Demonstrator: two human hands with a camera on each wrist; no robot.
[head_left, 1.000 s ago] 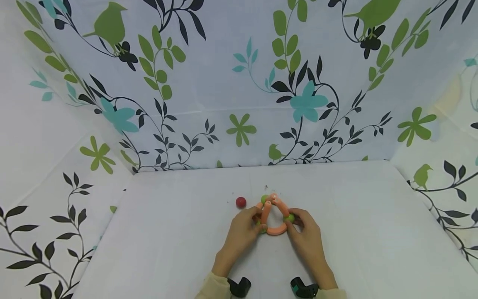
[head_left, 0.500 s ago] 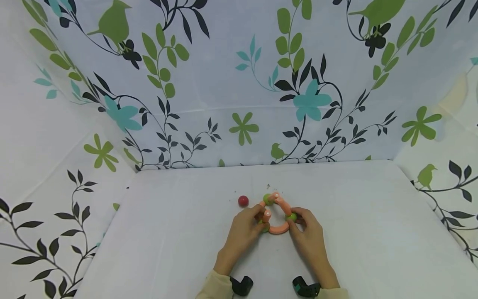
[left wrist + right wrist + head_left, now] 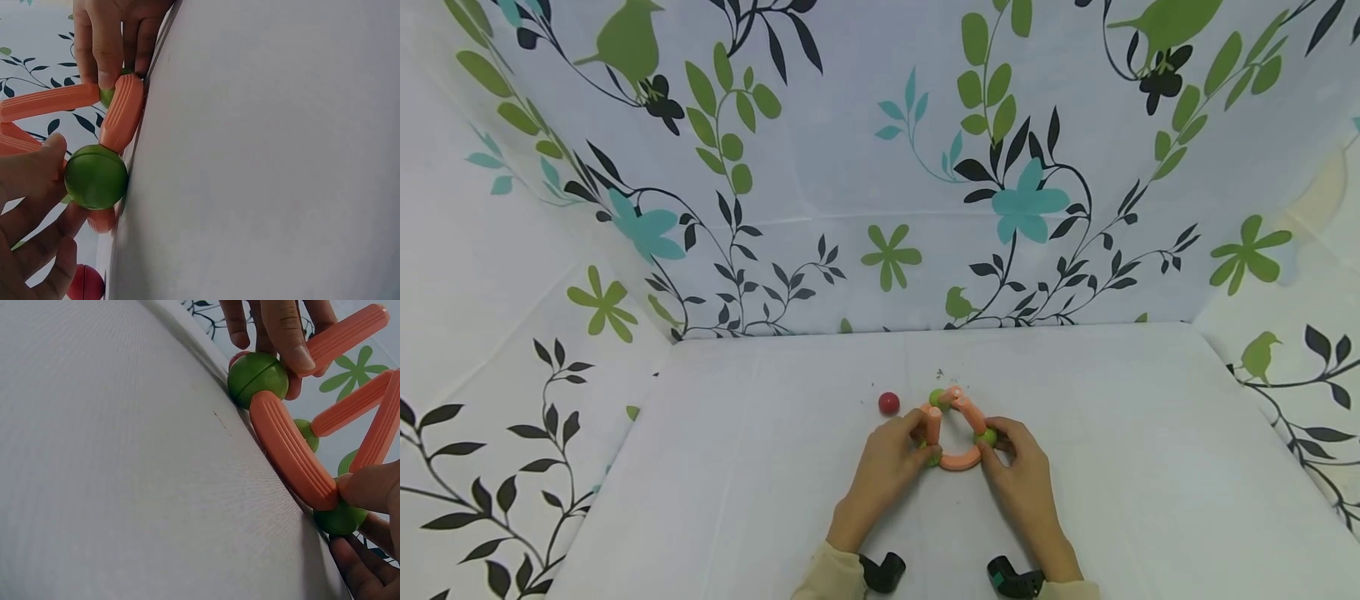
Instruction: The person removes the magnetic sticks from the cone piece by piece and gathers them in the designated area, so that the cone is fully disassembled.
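Observation:
A small frame of orange ribbed rods (image 3: 958, 460) (image 3: 123, 112) (image 3: 291, 452) joined by green balls (image 3: 95, 177) (image 3: 257, 372) stands on the white table (image 3: 1112, 467). My left hand (image 3: 891, 458) pinches the left green ball and a rod beside it. My right hand (image 3: 1011, 467) pinches the right green ball (image 3: 986, 436) (image 3: 340, 518). A curved orange rod links the two balls at the bottom. More rods rise to a top green ball (image 3: 936, 397).
A loose red ball (image 3: 888, 403) (image 3: 86, 282) lies on the table just left of the frame. Floral cloth walls (image 3: 880, 167) close in the table at the back and both sides. A few dark specks (image 3: 938, 373) lie behind the frame.
The left upright rod shifted in my left hand's fingers, tilting and then standing up again; both hands stayed at the frame's lower corners.

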